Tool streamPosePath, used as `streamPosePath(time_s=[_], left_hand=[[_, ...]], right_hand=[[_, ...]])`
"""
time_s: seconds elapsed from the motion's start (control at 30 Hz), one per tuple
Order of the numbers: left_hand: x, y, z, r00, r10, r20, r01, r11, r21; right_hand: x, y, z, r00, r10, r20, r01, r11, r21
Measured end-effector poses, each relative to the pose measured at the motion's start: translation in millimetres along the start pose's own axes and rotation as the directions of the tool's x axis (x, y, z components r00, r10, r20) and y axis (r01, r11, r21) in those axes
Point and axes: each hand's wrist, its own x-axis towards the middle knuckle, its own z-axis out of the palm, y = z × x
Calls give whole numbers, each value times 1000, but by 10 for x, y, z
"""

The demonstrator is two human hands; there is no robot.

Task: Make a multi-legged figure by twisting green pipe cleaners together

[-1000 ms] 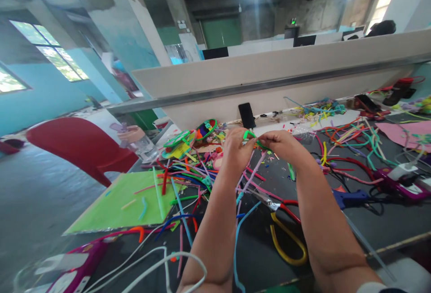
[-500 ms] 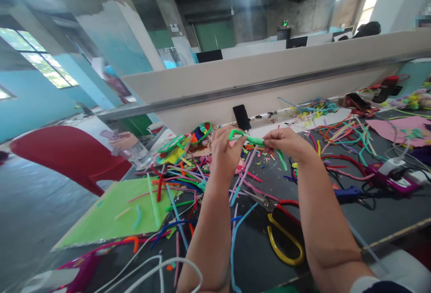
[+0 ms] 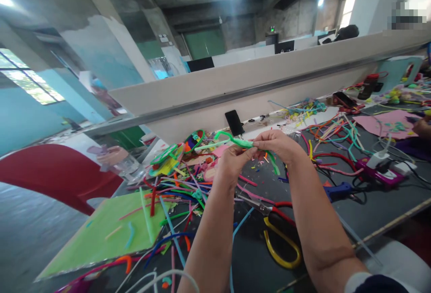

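Observation:
A bright green pipe cleaner piece [image 3: 243, 142], thicker in its middle, is held between my two hands above the dark table. My left hand [image 3: 235, 158] pinches it from below with thumb and fingers. Close beside it, my right hand [image 3: 273, 144] grips the same piece, fingertips nearly touching the left thumb. One thin green end curls up to the left, and another hangs below my right hand. Beneath my forearms lie scissors [image 3: 266, 210] with red and yellow handles. Loose coloured pipe cleaners [image 3: 178, 190] are strewn to the left.
A green sheet [image 3: 101, 234] lies at the left front, near a clear bottle [image 3: 123, 163]. A black phone [image 3: 234, 122] leans by the partition. At right are a blue-handled tool [image 3: 338, 192], a purple power strip [image 3: 380, 172], a pink sheet [image 3: 387, 122] and another person's hand [image 3: 423, 127].
My hands have come closer together on the green pipe cleaner piece, the left shifting right towards the right hand. The camera view has turned slightly right.

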Motion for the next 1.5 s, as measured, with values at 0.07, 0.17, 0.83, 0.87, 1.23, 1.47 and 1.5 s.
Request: streamPosePath(time_s=[0.07,0.17,0.83,0.87,1.23,1.47,1.5], left_hand=[[15,-8,-5,999,-51,-11,49,989,-140],[5,40,-40,986,-91,-140,72,989,-131],[29,53,-93,984,-77,-160,40,975,-218],[34,43,-92,982,-77,-173,37,973,-227],[33,25,-104,986,-102,-135,60,957,-284],[69,-50,-107,967,-93,-238,35,971,-238],[74,-55,-108,961,-100,-259,39,972,-233]], right_hand=[[11,0,40,999,10,47,-10,1000,-8],[8,18,17,1000,-20,-2,20,1000,-14],[18,78,-40,995,-38,93,54,984,-170],[15,79,-44,994,-44,97,61,982,-177],[27,93,-64,998,-46,36,53,970,-239],[61,134,-66,998,-55,-24,46,958,-282],[63,140,-74,998,-62,-29,51,954,-295]])
